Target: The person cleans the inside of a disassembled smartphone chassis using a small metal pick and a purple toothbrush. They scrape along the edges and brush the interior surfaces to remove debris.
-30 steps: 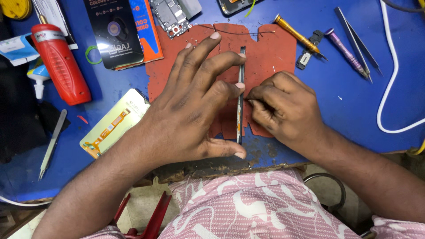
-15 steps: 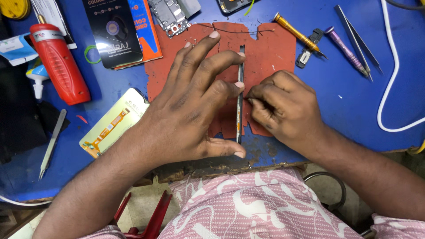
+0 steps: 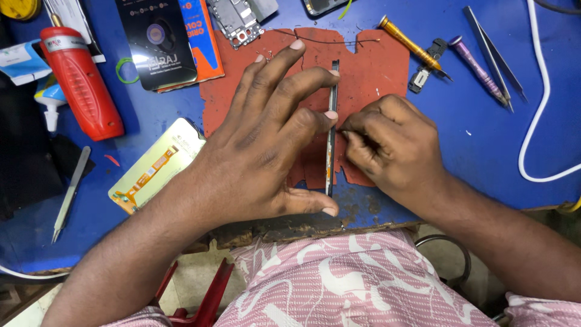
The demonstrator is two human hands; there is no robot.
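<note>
Nothing moved, both hands steady phone edge-up

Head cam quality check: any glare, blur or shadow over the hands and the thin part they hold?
Head view: even, soft light, sharp focus. The left hand and right hand show no motion blur. The thin panel on edge reads crisply. Mild sheen on the red bottle; faint shadow under the hands on the red mat.
</note>
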